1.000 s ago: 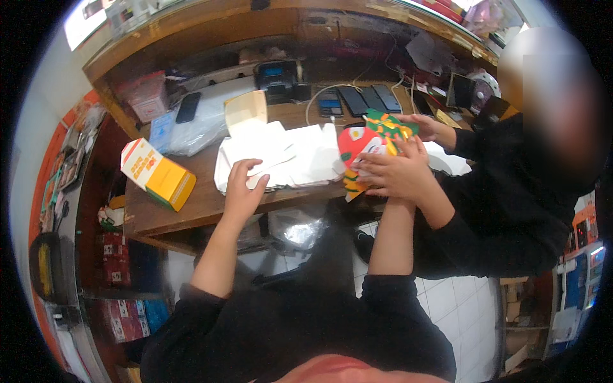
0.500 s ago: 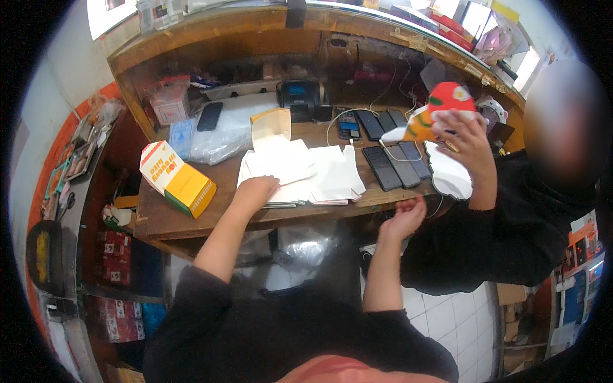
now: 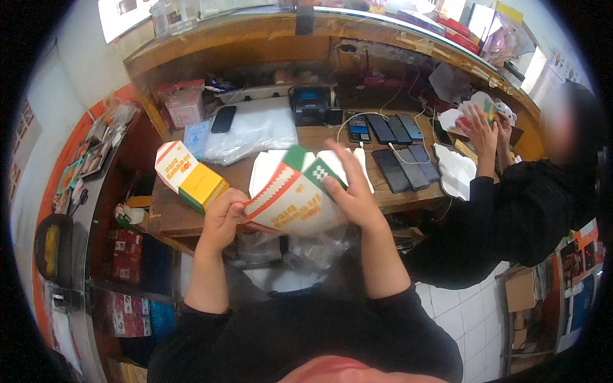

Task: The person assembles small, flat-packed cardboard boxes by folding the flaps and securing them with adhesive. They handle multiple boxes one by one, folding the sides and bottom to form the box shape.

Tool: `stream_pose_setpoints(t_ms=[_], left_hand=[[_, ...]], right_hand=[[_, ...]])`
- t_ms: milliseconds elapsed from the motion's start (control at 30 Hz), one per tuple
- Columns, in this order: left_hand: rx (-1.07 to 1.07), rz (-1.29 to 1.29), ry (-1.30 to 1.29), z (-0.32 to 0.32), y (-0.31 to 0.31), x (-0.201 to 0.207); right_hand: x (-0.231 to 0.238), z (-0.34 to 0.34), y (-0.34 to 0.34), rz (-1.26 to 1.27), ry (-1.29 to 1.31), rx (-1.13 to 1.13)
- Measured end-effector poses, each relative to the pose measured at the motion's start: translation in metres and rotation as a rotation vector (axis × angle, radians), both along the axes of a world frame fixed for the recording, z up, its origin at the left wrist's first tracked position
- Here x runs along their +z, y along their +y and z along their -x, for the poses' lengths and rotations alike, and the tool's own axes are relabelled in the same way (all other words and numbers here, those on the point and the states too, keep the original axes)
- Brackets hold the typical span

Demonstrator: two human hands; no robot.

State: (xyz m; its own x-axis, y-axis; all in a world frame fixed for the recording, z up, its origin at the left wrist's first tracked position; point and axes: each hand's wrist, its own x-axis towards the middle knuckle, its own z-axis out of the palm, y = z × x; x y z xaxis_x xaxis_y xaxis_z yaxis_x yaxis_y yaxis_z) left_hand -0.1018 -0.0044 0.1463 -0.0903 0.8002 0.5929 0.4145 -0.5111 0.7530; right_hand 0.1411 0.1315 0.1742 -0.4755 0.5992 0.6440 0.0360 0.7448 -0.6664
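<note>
A folding carton blank (image 3: pixel 287 207), white with red, green and yellow print, is tilted up in front of me above the table's front edge. My left hand (image 3: pixel 222 216) pinches its left edge between thumb and fingers. At its right side is my right hand (image 3: pixel 359 196), fingers stretched out and apart, thumb against the green flap. Behind the blank, partly hidden by it, lie more white carton blanks (image 3: pixel 262 171) on the wooden table. A folded yellow and white carton (image 3: pixel 195 177) stands to the left of my left hand.
Several phones (image 3: pixel 391 171) with white cables lie right of the blanks. Beyond them, a co-worker's hands (image 3: pixel 484 139) hold a colourful carton near a white cutout sheet (image 3: pixel 456 171). A plastic-wrapped pack (image 3: pixel 262 131) bearing a black phone (image 3: pixel 223 119) and a dark printer (image 3: pixel 313 105) are at the back.
My left hand has raised a blank toward me, its printed face now showing. My right hand has moved up to it. The co-worker's carton has shifted right, now with both hands on it.
</note>
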Motion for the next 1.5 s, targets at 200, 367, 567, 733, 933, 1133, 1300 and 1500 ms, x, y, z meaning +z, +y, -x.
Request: stream_pose_setpoints(t_ms=[200,367,567,733,933,1133,1300,1500], left_hand=[[0.155,0.118,0.328,-0.002,-0.02,0.015],[0.025,0.473,-0.234,-0.053,-0.033,0.018],[-0.045,0.432,-0.511,-0.086,-0.024,-0.019],[0.013,0.502,-0.418,-0.095,-0.038,-0.041],[-0.346,0.636,-0.344,-0.145,-0.03,-0.067],[-0.545,0.857,-0.227,-0.201,-0.004,-0.101],[-0.583,0.868,-0.204,-0.221,0.029,-0.144],[-0.664,0.977,-0.189,-0.248,0.048,-0.146]], right_hand=[[-0.002,-0.002,-0.038,0.295,-0.066,0.177],[-0.002,-0.003,-0.074,0.118,-0.235,-0.022],[-0.027,-0.015,-0.088,-0.148,-0.107,-0.191],[-0.061,-0.032,-0.126,-0.08,0.026,-0.24],[-0.095,-0.083,-0.174,0.06,-0.035,-0.642],[-0.137,-0.128,-0.188,0.464,0.022,-0.786],[-0.178,-0.154,-0.171,0.622,0.089,-0.736],[-0.304,-0.272,-0.201,0.778,0.173,-1.301]])
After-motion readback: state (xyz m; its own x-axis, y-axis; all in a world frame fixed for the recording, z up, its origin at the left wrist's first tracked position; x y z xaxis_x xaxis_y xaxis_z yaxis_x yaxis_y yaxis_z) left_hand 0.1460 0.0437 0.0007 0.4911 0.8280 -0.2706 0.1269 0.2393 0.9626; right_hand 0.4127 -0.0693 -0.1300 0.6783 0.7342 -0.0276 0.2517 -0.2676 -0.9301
